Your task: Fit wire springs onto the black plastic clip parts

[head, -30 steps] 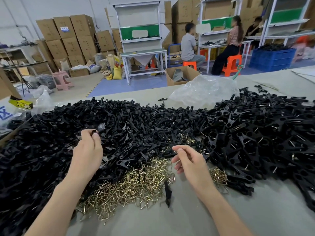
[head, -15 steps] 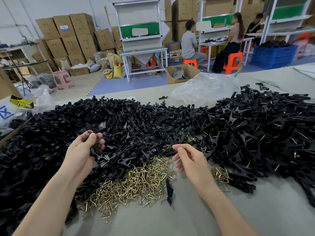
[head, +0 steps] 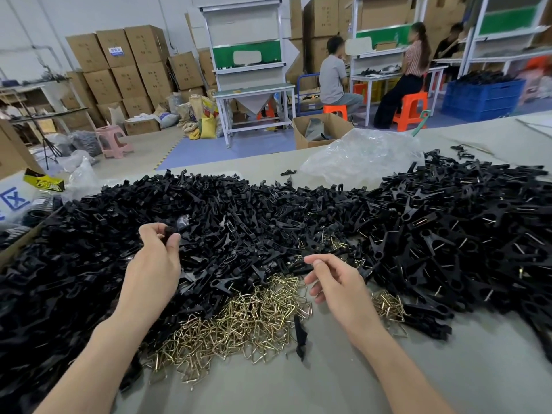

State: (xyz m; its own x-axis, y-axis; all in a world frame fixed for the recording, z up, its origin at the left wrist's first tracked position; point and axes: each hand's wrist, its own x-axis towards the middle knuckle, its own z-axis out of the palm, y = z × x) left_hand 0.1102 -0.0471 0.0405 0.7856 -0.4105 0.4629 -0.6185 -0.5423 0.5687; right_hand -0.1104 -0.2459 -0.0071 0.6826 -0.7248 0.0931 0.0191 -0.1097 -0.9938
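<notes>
Head-worn wide view, forward-down, close over table [head: 448, 380].

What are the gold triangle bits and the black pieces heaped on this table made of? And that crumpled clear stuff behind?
Wire springs: thin bent metal wire, apparently, with a shiny brass-coloured finish that glints. Black clip parts: probably moulded plastic, dull black with a faint sheen on the edges. Clear bag: thin plastic film by its look, see-through and crinkled with white highlights.
</notes>
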